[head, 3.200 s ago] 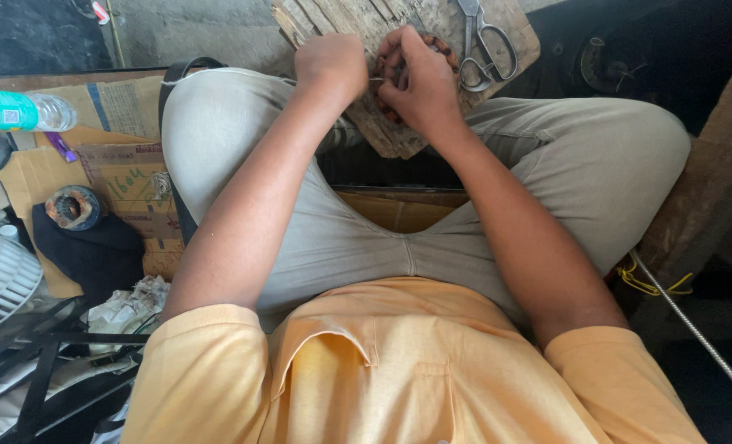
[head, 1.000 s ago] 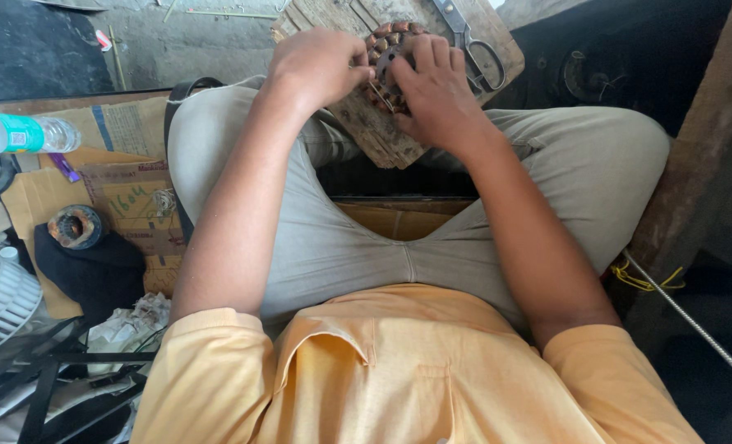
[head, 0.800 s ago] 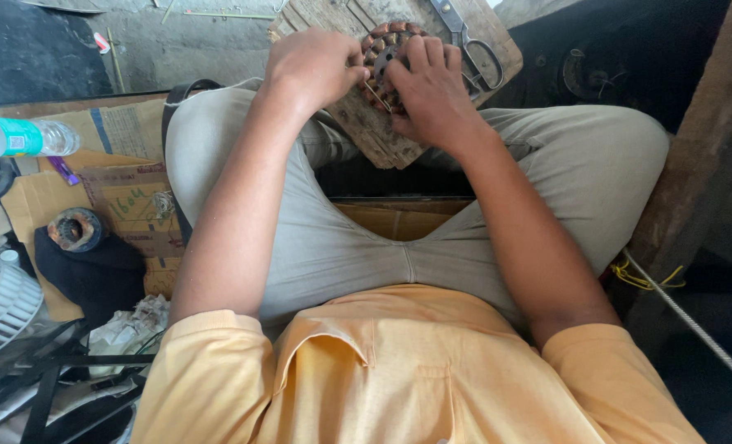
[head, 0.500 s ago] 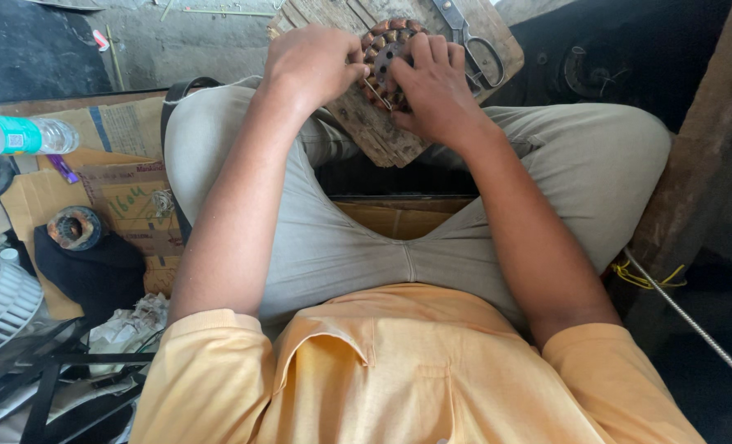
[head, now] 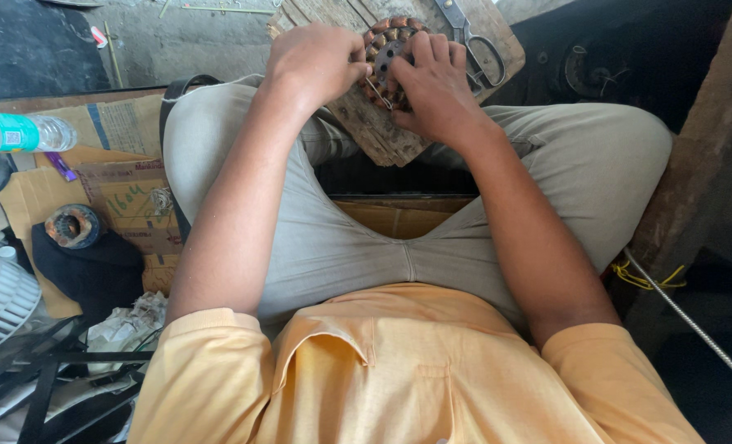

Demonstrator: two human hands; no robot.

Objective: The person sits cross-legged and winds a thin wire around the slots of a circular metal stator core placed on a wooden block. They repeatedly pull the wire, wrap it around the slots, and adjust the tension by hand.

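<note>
Both hands, left (head: pixel 316 62) and right (head: pixel 433 90), clenched around the wound stator (head: pixel 389 41) between them.

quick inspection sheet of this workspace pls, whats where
surface: worn wooden board across the seated person's lap
job's things: round copper-wound motor stator lying on the board
clutter: scissors on the board; plastic bottle, flattened cardboard, white fan guard on the left
grips: left hand pinches a thin tool or wire at the stator; right hand rests on the stator
cables: yellow wire and grey cord at right
surroundings: concrete floor, wooden post at right
</note>
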